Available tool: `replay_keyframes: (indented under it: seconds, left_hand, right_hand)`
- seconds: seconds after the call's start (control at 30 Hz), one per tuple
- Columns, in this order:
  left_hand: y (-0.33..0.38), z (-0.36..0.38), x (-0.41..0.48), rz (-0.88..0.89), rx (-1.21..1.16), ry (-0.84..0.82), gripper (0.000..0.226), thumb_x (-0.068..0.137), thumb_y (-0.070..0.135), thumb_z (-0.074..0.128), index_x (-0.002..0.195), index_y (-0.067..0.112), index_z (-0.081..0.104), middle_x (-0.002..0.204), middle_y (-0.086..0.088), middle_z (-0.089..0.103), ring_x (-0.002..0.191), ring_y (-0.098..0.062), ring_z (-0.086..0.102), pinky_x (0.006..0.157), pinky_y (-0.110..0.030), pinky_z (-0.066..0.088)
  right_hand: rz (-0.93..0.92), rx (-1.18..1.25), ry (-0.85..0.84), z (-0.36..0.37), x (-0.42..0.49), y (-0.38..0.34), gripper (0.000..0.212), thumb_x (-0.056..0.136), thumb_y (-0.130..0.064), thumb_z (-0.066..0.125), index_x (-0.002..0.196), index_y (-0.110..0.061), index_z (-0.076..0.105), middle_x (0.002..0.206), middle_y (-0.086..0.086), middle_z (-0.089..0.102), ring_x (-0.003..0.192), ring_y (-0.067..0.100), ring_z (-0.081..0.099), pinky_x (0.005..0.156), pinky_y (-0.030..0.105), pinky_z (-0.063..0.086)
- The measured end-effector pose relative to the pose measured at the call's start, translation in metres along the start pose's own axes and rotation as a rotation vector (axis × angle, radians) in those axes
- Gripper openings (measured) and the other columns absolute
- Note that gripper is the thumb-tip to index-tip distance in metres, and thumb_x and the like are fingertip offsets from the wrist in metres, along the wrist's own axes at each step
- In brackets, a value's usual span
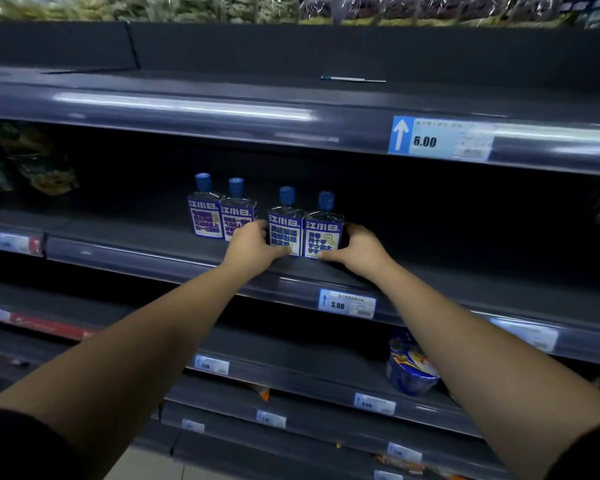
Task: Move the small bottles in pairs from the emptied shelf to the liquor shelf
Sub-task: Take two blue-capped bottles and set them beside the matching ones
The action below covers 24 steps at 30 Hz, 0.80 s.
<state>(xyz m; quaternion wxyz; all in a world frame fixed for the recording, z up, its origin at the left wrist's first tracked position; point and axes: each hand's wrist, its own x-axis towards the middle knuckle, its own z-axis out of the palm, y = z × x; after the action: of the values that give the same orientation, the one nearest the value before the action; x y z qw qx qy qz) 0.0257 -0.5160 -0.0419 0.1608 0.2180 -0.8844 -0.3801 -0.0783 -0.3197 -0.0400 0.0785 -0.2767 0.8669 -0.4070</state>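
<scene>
So the left hand (253,247) grips the left bottle (285,233), the right hand (359,251) grips the right bottle (323,237), both touching on the shelf (129,239); another pair (207,220) stands just left.

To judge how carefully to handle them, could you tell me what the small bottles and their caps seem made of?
The small bottles look like clear glass or hard plastic: see-through, glossy shoulders above printed blue labels. The caps look like blue plastic, smooth and opaque; blur leaves this uncertain.

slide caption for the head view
Left hand and right hand grip a pair of small bottles on the shelf
</scene>
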Motion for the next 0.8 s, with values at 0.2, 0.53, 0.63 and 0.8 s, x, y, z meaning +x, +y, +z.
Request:
replay_keyframes:
  seconds: [0.2,0.53,0.63,0.8]
  left_hand:
    - [-0.002,0.000,0.006,-0.019,-0.004,0.012,0.047,0.077,0.035,0.087,0.115,0.016,0.067,0.105,0.001,0.077,0.097,-0.018,0.072,0.093,-0.039,0.056]
    - [0.003,-0.007,0.003,0.024,-0.048,-0.082,0.037,0.074,0.031,0.089,0.105,0.018,0.073,0.088,0.012,0.075,0.084,-0.003,0.070,0.078,-0.022,0.052]
    - [0.007,-0.007,-0.002,0.045,-0.099,-0.094,0.036,0.075,0.027,0.089,0.106,0.020,0.073,0.093,0.012,0.077,0.090,-0.004,0.071,0.078,-0.018,0.051]
    - [0.015,-0.012,-0.016,0.098,-0.316,-0.181,0.045,0.075,0.015,0.088,0.117,0.018,0.071,0.105,0.004,0.080,0.103,-0.013,0.075,0.101,-0.040,0.055]
  right_hand:
    - [-0.023,0.129,-0.011,0.001,0.008,0.014,0.052,0.076,-0.024,0.090,0.122,-0.018,0.068,0.117,-0.001,0.075,0.107,0.016,0.071,0.102,0.036,0.054]
    - [-0.066,0.194,-0.055,-0.009,0.012,0.024,0.043,0.073,-0.023,0.092,0.111,-0.024,0.072,0.107,-0.005,0.078,0.100,0.013,0.074,0.100,0.038,0.056]
    - [-0.082,0.187,-0.055,-0.015,0.006,0.022,0.041,0.074,-0.023,0.091,0.111,-0.022,0.074,0.105,-0.006,0.078,0.099,0.012,0.074,0.100,0.039,0.056]
    - [-0.125,0.219,0.000,-0.030,-0.022,0.015,0.039,0.075,-0.018,0.091,0.110,-0.017,0.076,0.106,-0.004,0.080,0.102,0.014,0.074,0.105,0.042,0.054]
